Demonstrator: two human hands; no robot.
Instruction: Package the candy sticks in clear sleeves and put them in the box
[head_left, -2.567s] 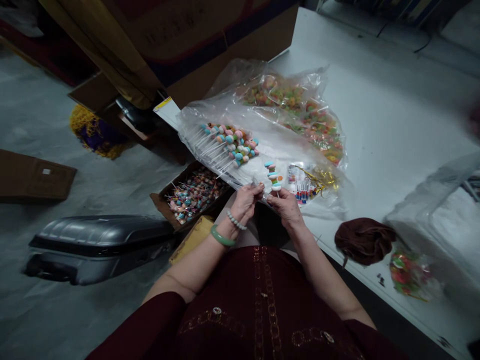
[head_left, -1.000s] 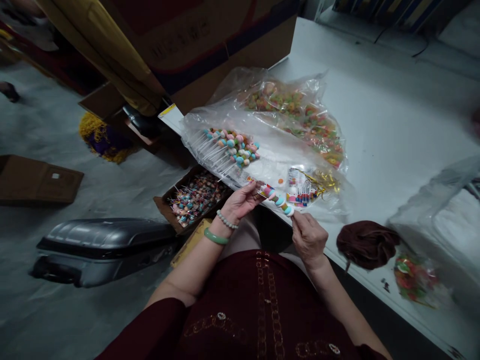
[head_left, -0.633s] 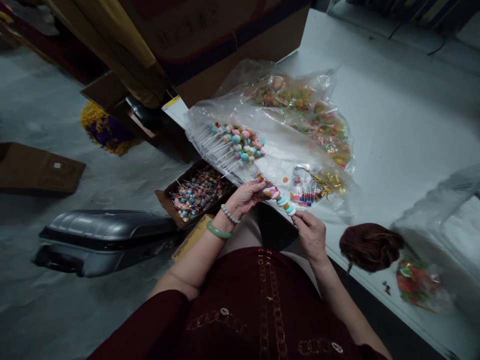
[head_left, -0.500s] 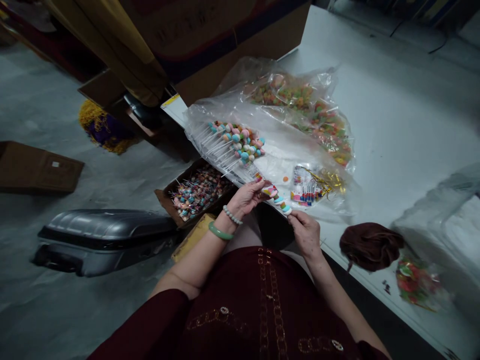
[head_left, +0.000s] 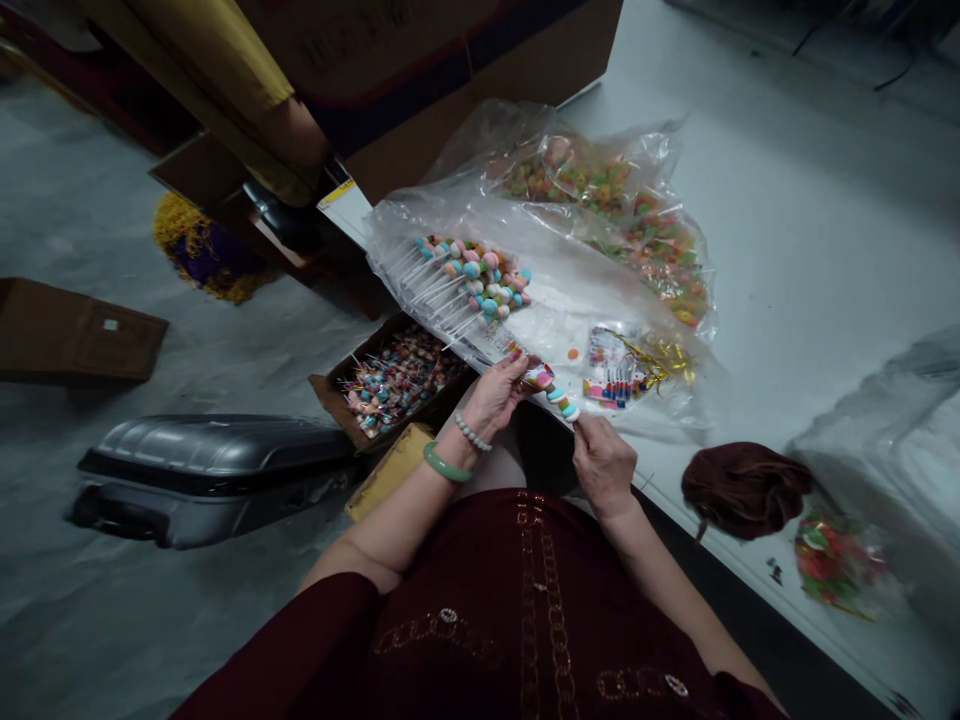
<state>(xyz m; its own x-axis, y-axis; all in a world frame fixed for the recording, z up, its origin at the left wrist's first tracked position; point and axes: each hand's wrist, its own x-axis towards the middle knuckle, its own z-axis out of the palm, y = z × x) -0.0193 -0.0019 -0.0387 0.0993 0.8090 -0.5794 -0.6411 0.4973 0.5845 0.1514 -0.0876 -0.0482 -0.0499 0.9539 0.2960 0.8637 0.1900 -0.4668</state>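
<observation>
A dark maroon top (head_left: 465, 660) is worn, its sleeves (head_left: 315, 635) ended near the elbows. From the hem, its front is trimmed with two vertical gold-toned chain bands (head_left: 529, 610); curved chain lines (head_left: 405, 630) are each finished with a round, pale button (head_left: 448, 615). The left wrist (head_left: 457, 446) is circled by a pale beaded bracelet (head_left: 472, 432) and a smooth green bangle (head_left: 445, 464).

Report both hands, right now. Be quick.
Left hand: closed, holding a small printed bag at the far end of a candy skewer.
Right hand: closed, holding the candy skewer's near end.
</observation>
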